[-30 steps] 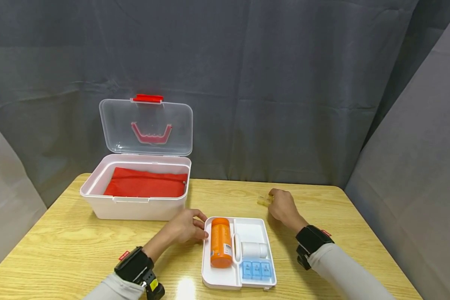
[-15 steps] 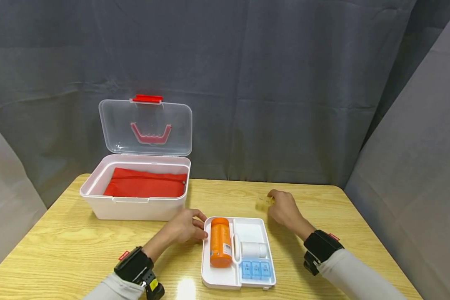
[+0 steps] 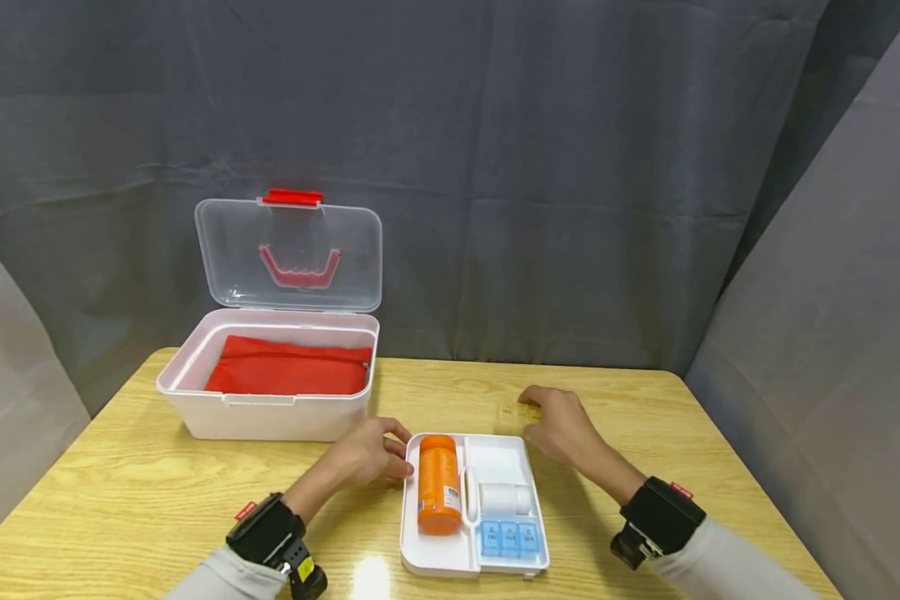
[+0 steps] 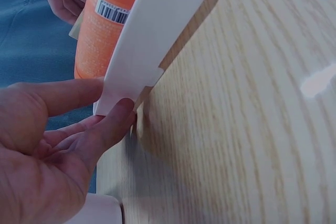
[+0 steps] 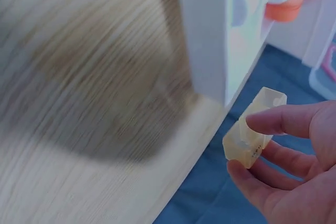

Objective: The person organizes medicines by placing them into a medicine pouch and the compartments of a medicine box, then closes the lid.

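My right hand [image 3: 562,425] pinches a translucent yellow pill organizer [image 5: 244,135] between thumb and fingers, just beyond the far right corner of a white divided tray [image 3: 493,458]. Printed marks show on the organizer's side. With thumb and fingertips, my left hand [image 3: 375,454] holds the tray at its far left corner; the left wrist view has them on its wall. In the tray's left section lies an orange pill bottle [image 3: 438,487] with a barcode label. The right section bears a white roll [image 3: 504,500] and a blue pill organizer [image 3: 510,539], with a white handle [image 3: 471,493] between the sections.
Behind the left hand stands a white box [image 3: 258,417], its clear lid [image 3: 292,250] raised. A red zippered pouch [image 3: 288,367] lies inside it. The wooden table [image 3: 105,500] ends at a grey curtain [image 3: 570,208] behind.
My right hand has brought the yellow pill organizer left and nearer, from the table towards the tray's far edge. The left hand and tray stay in place.
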Demonstrator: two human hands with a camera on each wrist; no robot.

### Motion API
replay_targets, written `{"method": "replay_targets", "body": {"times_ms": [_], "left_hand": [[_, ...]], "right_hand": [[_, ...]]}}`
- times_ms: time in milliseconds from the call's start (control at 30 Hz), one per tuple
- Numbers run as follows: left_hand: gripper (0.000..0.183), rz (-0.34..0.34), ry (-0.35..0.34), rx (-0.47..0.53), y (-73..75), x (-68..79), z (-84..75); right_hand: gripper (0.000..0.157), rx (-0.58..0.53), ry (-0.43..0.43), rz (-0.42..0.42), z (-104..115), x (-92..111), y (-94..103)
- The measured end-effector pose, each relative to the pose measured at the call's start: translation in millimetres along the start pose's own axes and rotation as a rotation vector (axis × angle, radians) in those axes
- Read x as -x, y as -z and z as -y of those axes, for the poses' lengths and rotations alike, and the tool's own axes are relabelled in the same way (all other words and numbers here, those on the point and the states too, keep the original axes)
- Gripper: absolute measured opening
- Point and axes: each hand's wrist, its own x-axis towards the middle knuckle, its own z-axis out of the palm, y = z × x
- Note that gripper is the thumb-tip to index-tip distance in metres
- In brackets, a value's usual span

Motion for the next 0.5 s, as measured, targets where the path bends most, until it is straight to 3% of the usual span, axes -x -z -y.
{"method": "replay_targets", "body": {"times_ms": [500], "left_hand": [[0.042,0.005,0.002,0.019,0.9,0.1,0.7]], "right_hand": [[0.031,0.006,0.028,0.101,27.5,17.5,-9.7]]}}
